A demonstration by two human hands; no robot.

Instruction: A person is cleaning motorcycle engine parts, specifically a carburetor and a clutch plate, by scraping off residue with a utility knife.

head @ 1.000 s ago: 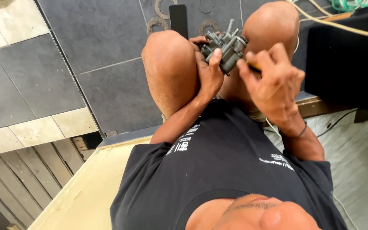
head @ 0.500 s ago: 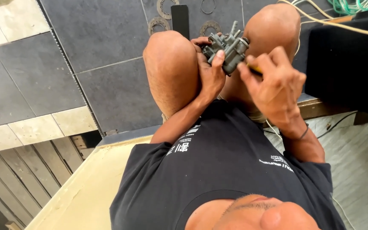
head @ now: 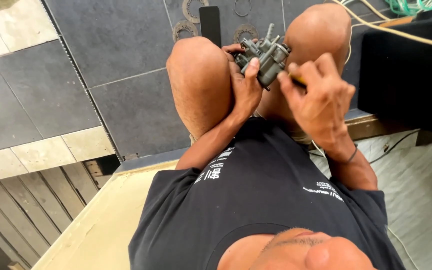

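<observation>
Between the knees, the left hand [head: 246,90] grips a grey carburetor [head: 266,57] while the right hand [head: 321,95] pinches a yellow-handled tool [head: 296,80] against it. With nothing bracing the part, the tool could slip and gouge metal or jab the palm.

No packages, labels, signs or screens appear in this view.

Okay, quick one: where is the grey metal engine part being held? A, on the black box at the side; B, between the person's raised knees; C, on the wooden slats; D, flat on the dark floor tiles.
B: the left hand grips the grey metal engine part up between the bare knees, off the floor, while the right hand works at it.
</observation>
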